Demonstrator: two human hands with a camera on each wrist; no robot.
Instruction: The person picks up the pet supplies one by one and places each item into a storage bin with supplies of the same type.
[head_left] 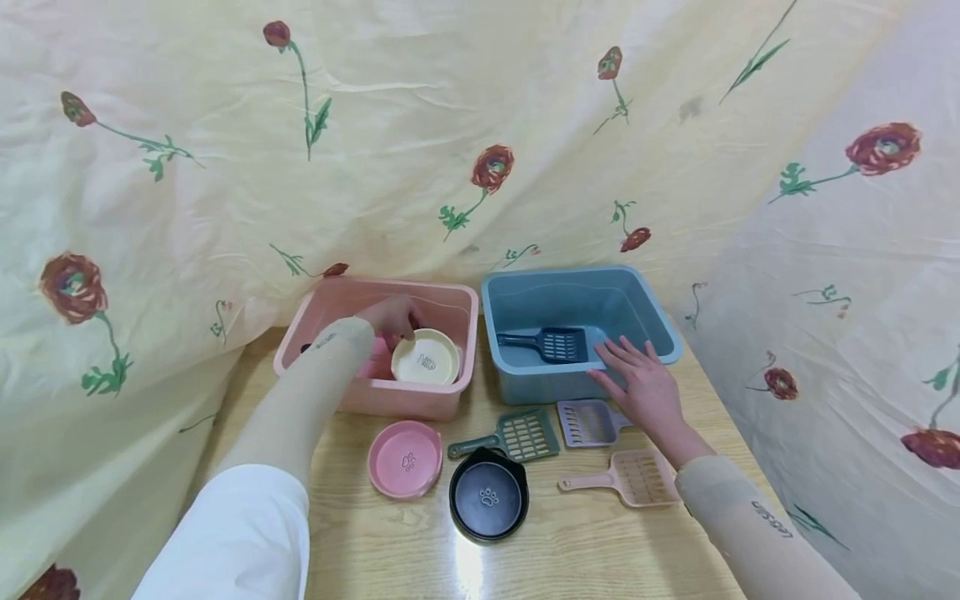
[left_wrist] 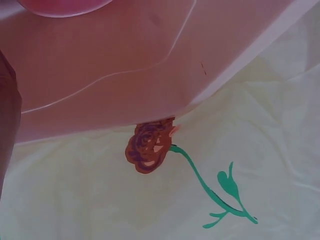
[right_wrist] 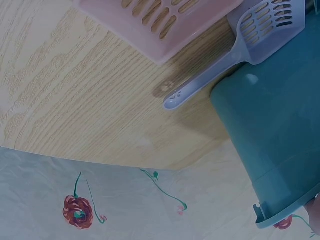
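In the head view my left hand point(head_left: 393, 318) reaches into the pink litter box point(head_left: 360, 398) and pinches the edge of a cream round dish point(head_left: 424, 357). Part of a pink dish point(head_left: 375, 358) shows beneath my left forearm in the same box. My right hand point(head_left: 641, 385), fingers spread, lies over the front rim of the blue litter box point(head_left: 540, 387) and holds nothing. Inside the blue box is a dark blue litter scoop point(head_left: 558, 345). Just below my right hand, on the table, sits a lilac litter scoop point(right_wrist: 200, 75).
On the wooden table point(head_left: 397, 550) are a pink dish point(head_left: 405, 460), stacked black dishes point(head_left: 488, 498), a green litter scoop point(head_left: 525, 435) and a pink litter scoop point(head_left: 637, 479). A floral cloth point(head_left: 390, 167) hangs behind both boxes and along the sides.
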